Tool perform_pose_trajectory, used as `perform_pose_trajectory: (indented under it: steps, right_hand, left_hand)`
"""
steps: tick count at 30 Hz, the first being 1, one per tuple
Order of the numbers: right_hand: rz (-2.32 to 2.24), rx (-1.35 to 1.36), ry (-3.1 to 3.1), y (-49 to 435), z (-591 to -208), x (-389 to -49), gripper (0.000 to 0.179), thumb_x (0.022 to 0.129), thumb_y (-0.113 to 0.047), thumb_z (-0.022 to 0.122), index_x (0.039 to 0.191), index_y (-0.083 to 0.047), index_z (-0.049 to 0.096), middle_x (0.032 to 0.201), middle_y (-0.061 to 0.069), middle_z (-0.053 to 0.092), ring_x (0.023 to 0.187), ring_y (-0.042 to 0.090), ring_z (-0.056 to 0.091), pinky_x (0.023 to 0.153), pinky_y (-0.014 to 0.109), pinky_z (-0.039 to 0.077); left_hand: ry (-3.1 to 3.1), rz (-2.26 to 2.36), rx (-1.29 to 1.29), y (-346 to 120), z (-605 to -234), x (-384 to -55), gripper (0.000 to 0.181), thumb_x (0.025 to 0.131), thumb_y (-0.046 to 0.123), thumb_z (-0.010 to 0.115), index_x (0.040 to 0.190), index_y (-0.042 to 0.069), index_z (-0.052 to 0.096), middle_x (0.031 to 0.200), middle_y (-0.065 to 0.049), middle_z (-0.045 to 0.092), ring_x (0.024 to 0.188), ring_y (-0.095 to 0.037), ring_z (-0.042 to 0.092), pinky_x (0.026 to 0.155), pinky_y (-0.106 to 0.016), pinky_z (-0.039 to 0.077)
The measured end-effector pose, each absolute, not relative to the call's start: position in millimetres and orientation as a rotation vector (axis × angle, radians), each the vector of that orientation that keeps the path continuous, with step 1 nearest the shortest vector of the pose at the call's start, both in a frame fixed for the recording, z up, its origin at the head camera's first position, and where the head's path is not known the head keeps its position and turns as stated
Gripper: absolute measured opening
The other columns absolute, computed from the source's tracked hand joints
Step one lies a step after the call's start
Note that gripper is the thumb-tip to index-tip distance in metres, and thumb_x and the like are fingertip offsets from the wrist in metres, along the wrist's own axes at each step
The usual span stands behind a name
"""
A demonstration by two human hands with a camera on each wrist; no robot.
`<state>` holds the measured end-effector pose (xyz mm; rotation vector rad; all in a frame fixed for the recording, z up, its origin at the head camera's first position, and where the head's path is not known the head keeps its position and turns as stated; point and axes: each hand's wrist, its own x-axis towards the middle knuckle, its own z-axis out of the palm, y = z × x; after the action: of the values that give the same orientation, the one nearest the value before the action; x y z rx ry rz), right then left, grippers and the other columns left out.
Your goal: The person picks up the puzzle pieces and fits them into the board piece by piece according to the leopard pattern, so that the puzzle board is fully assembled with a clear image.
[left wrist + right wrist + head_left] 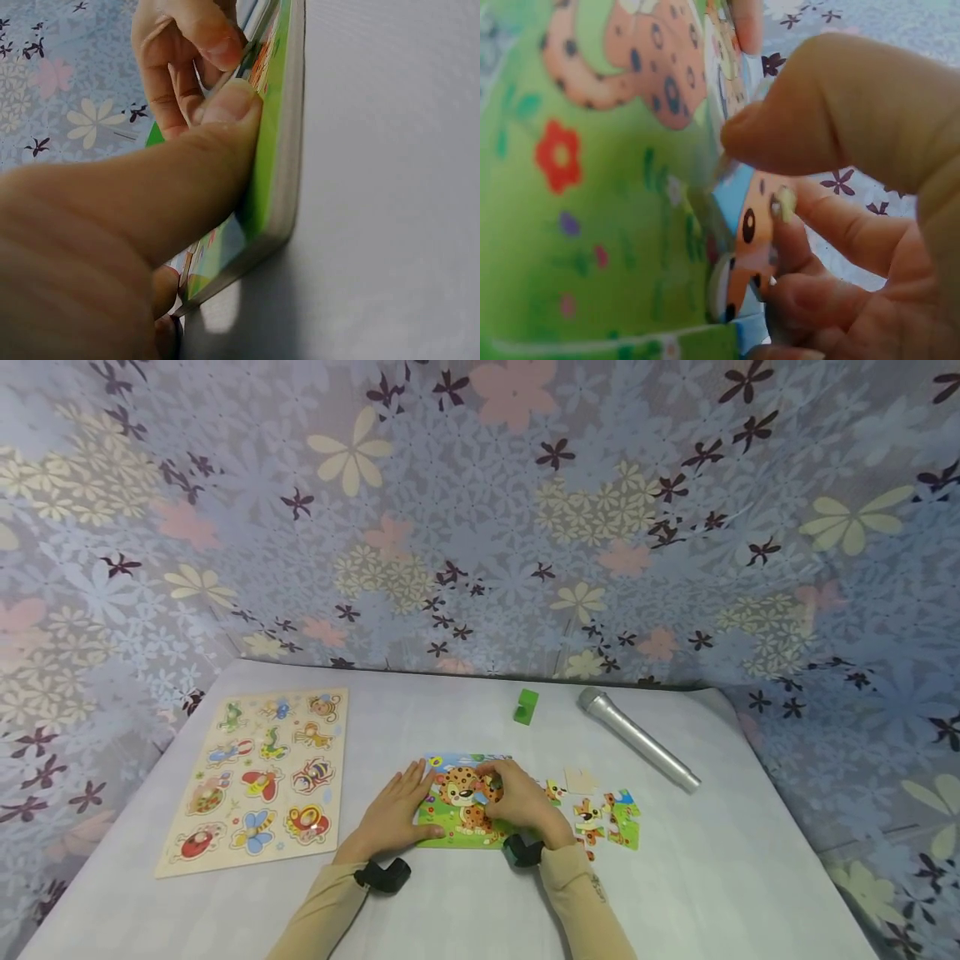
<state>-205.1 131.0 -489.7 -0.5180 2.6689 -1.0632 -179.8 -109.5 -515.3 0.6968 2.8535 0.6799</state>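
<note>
A leopard-picture jigsaw puzzle (446, 838) lies flat in its tray at the middle of the table. Along its left side rests my left hand (392, 814), fingers straight, with the thumb pressing the front rim, as the left wrist view also shows. My right hand (525, 797) is over the puzzle's right part. Between its thumb and fingers it pinches a spotted orange-and-blue puzzle piece (751, 225), tilted against the picture. The fingers hide part of that piece and of the puzzle's right side.
Several loose puzzle pieces (624, 828) lie right of the puzzle, one pale piece (579, 780) among them. Behind are a green notched piece (527, 707) and a silver microphone (637, 739). A wooden insect peg board (288, 739) lies on the left. Flowered cloth (480, 527) hangs behind the table.
</note>
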Motion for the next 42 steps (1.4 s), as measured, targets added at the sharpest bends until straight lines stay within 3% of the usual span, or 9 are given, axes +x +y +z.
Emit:
perform_pose_trajectory:
  steps: [2, 8, 13, 17, 19, 26, 31, 37, 42]
  right_hand:
    - [-1.105, -0.485, 2.682, 132.7, -490.4, -206.1, 0.045, 0.077, -0.005, 0.071, 0.121, -0.011, 0.062, 0.116, 0.010, 0.057, 0.094, 0.020, 0.053, 0.071, 0.031, 0.044]
    - [-1.666, -0.162, 2.477, 136.2, -492.0, -213.0, 0.010, 0.094, -0.012, 0.061, 0.102, -0.005, 0.060, 0.084, 0.005, 0.059, 0.060, 0.012, 0.046, 0.053, 0.024, 0.038]
    - [-2.169, 0.185, 2.001, 133.3, -497.1, -217.0, 0.016, 0.099, -0.009, 0.051, 0.113, -0.002, 0.050, 0.080, -0.001, 0.058, 0.054, 0.005, 0.041, 0.049, 0.017, 0.036]
    - [-2.291, 0.297, 1.808, 127.9, -499.2, -217.1, 0.034, 0.100, -0.008, 0.047, 0.134, -0.003, 0.044, 0.082, -0.001, 0.058, 0.054, 0.003, 0.042, 0.046, 0.013, 0.036]
    - [-2.289, 0.311, 1.824, 124.2, -499.1, -216.9, 0.037, 0.100, -0.009, 0.048, 0.136, -0.003, 0.045, 0.082, -0.001, 0.060, 0.053, 0.002, 0.045, 0.046, 0.012, 0.039]
    - [-2.129, 0.280, 2.053, 103.1, -498.2, -214.9, 0.025, 0.100, -0.022, 0.053, 0.111, 0.000, 0.057, 0.080, 0.002, 0.067, 0.057, 0.006, 0.061, 0.051, 0.018, 0.052]
    - [-1.949, 0.234, 2.338, 88.0, -496.3, -210.5, 0.023, 0.099, -0.025, 0.055, 0.099, -0.003, 0.062, 0.078, 0.004, 0.061, 0.059, 0.008, 0.053, 0.051, 0.022, 0.045]
    - [-1.914, 0.185, 2.533, 82.3, -503.2, -206.9, 0.020, 0.098, -0.021, 0.057, 0.101, -0.002, 0.062, 0.082, 0.015, 0.066, 0.047, 0.009, 0.052, 0.043, 0.024, 0.048]
    - [-2.000, 0.189, 2.527, 82.2, -509.4, -208.0, 0.015, 0.096, -0.013, 0.059, 0.103, 0.000, 0.057, 0.078, 0.016, 0.064, 0.043, 0.011, 0.054, 0.040, 0.025, 0.049]
  left_hand:
    - [2.855, 0.680, 0.700, -109.2, -515.3, -179.7, 0.094, 0.084, 0.051, 0.066, 0.151, -0.002, 0.026, 0.160, -0.023, 0.015, 0.150, -0.037, 0.016, 0.123, -0.051, 0.015]
    - [2.844, 0.695, 0.718, -107.5, -511.6, -179.6, 0.094, 0.084, 0.050, 0.066, 0.151, -0.002, 0.026, 0.160, -0.024, 0.016, 0.149, -0.038, 0.016, 0.122, -0.051, 0.015]
    - [2.847, 0.686, 0.728, -106.3, -511.3, -180.3, 0.094, 0.084, 0.051, 0.066, 0.151, -0.002, 0.025, 0.160, -0.024, 0.015, 0.149, -0.038, 0.016, 0.122, -0.051, 0.015]
    - [2.846, 0.685, 0.724, -106.1, -512.4, -181.8, 0.094, 0.084, 0.051, 0.066, 0.151, -0.001, 0.025, 0.160, -0.023, 0.015, 0.150, -0.037, 0.015, 0.123, -0.051, 0.014]
    - [2.849, 0.690, 0.724, -106.4, -513.1, -182.4, 0.094, 0.085, 0.051, 0.066, 0.151, -0.001, 0.025, 0.160, -0.023, 0.014, 0.150, -0.037, 0.015, 0.123, -0.051, 0.014]
    - [2.863, 0.681, 0.707, -109.7, -516.7, -181.4, 0.095, 0.083, 0.052, 0.067, 0.152, 0.001, 0.025, 0.160, -0.022, 0.014, 0.150, -0.037, 0.015, 0.123, -0.050, 0.015]
    - [2.854, 0.711, 0.685, -109.6, -516.7, -180.2, 0.094, 0.083, 0.050, 0.068, 0.152, 0.001, 0.026, 0.161, -0.022, 0.015, 0.150, -0.036, 0.015, 0.123, -0.050, 0.015]
    - [2.850, 0.701, 0.679, -109.6, -515.4, -179.4, 0.093, 0.084, 0.049, 0.068, 0.152, 0.000, 0.026, 0.161, -0.022, 0.016, 0.150, -0.036, 0.015, 0.123, -0.050, 0.015]
    - [2.842, 0.700, 0.688, -110.1, -513.2, -178.8, 0.092, 0.085, 0.047, 0.067, 0.151, -0.001, 0.026, 0.161, -0.022, 0.016, 0.150, -0.036, 0.015, 0.123, -0.050, 0.015]
